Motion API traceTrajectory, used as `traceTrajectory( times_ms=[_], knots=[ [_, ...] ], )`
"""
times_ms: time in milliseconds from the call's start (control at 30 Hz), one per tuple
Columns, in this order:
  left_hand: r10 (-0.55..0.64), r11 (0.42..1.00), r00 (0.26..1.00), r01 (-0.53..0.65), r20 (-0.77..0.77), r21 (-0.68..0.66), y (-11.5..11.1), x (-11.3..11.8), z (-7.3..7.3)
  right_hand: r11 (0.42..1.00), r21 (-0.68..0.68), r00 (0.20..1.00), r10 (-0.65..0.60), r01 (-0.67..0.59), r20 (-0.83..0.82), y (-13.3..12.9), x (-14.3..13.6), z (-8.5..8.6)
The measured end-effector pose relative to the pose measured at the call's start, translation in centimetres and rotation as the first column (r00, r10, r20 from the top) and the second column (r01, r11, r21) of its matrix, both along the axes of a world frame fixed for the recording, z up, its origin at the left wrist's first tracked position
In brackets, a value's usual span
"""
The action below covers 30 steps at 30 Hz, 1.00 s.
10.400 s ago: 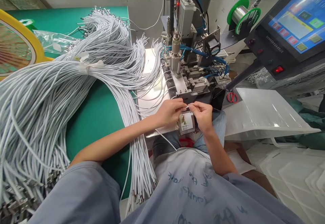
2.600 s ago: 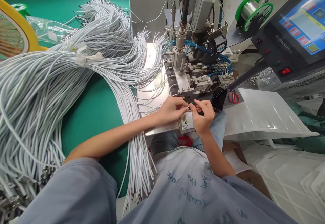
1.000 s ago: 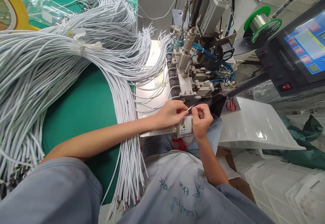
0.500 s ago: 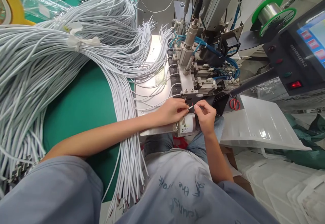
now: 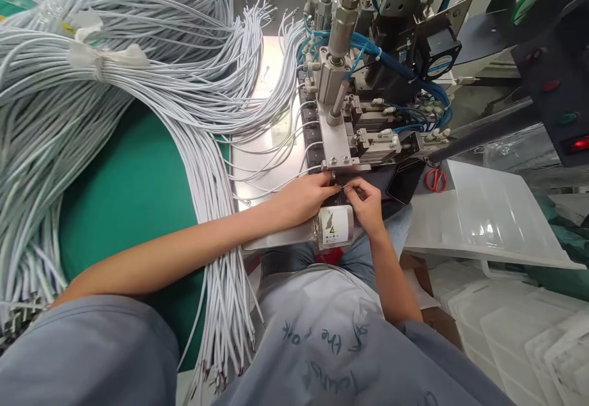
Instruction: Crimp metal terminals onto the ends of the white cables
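My left hand (image 5: 307, 197) is pinched at the near end of the machine's row of black cable holders (image 5: 314, 139). Its fingers close on a white cable, most of which they cover. Facing it, my right hand (image 5: 367, 205) has thumb and forefinger pinched on the tip of the same cable; the small wire end is hardly visible between the fingertips. Several white cables (image 5: 271, 170) run from the holders to a large tied bundle (image 5: 179, 108) at the left. Below my hands sits a clear-wrapped block with a white label (image 5: 335, 225).
Metal cylinders (image 5: 343, 26) and blue air hoses (image 5: 396, 68) rise just beyond my hands. Red-handled scissors (image 5: 435, 180) lie to the right, near a white plastic sheet (image 5: 501, 216). A dark control box (image 5: 552, 87) and a green spool (image 5: 529, 1) stand upper right. A green mat (image 5: 124, 191) covers the left table.
Both hands have come closer together and lie nearer the holders; the white cable end and red wire seen between them are now mostly covered. The camera view has shifted slightly.
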<state>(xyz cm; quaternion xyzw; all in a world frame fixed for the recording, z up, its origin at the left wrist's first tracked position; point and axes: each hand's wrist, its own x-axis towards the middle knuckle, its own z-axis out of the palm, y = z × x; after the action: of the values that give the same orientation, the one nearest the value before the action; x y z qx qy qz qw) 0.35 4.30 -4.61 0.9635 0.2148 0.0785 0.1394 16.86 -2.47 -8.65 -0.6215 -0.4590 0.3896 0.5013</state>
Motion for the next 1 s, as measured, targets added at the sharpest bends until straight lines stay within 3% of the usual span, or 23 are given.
traceTrajectory(
  times_ms=[500, 733, 1000],
  knots=[
    [-0.109, 0.945, 0.973, 0.166, -0.205, 0.284, -0.3, 0.0, 1.3, 0.982, -0.181, 0.959, -0.003, -0.051, -0.284, 1.0, 0.4, 0.6],
    [-0.129, 0.922, 0.978, 0.179, -0.164, 0.343, -0.3, 0.0, 1.0, 0.972, -0.236, 0.960, -0.062, -0.004, -0.271, 0.8, 0.5, 0.9],
    [-0.129, 0.927, 0.984, 0.165, -0.127, 0.338, -0.3, -0.1, 0.8, 0.990, -0.137, 0.993, -0.023, 0.006, -0.119, 0.6, -0.1, 1.6]
  ],
)
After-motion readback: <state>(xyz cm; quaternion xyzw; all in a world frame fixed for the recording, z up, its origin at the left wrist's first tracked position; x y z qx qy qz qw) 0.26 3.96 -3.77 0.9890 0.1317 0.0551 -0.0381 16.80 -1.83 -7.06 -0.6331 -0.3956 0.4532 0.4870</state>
